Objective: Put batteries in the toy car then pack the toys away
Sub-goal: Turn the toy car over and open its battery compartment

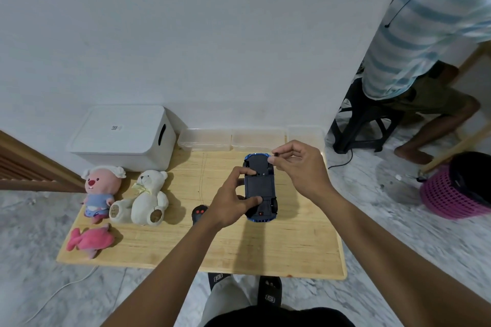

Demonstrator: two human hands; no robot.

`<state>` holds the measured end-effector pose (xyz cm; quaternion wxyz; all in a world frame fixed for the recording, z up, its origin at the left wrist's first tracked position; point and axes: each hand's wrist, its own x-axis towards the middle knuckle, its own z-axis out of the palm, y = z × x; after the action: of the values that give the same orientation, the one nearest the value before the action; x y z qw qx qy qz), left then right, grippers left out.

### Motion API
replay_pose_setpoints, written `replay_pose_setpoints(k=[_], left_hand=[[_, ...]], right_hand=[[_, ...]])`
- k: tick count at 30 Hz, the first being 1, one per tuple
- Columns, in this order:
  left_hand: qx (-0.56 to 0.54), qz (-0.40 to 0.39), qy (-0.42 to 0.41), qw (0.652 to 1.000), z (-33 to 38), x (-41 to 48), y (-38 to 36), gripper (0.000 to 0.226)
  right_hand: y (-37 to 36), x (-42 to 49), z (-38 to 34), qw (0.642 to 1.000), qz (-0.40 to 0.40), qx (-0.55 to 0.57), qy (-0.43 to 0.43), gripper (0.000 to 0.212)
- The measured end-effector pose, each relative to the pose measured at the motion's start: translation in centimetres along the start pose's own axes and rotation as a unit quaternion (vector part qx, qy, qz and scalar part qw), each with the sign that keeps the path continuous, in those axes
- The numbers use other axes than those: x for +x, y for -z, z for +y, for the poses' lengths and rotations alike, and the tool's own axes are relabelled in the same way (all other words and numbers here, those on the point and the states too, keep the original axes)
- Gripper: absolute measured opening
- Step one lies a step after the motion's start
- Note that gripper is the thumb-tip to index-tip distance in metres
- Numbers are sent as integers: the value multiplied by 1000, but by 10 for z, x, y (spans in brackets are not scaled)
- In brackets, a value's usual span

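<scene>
A blue toy car [259,186] lies upside down on the wooden table [239,252], its black underside facing up. My left hand [233,199] grips the car's left side, thumb and fingers on the underside. My right hand [300,164] hovers over the car's far end and pinches a small dark part [275,154] between thumb and forefinger; I cannot tell what the part is. A black remote control [199,214] with red buttons lies just left of my left wrist. I see no batteries.
A pink plush [101,191], a white teddy bear [148,196] and a pink fish plush [90,240] sit at the table's left. A lidded white box [119,138] and clear plastic containers [204,138] line the far edge. A seated person [425,34] and a pink basket [449,194] are at right.
</scene>
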<state>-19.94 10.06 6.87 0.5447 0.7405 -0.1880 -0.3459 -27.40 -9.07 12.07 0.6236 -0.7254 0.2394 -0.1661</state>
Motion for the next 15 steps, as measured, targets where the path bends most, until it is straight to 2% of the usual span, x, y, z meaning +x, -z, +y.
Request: replay_pose_setpoints(k=[15], left_hand=[[5, 0, -1, 1000, 2, -3, 5, 53]], right_hand=[[-5, -3, 0, 998, 0, -39, 41, 16]])
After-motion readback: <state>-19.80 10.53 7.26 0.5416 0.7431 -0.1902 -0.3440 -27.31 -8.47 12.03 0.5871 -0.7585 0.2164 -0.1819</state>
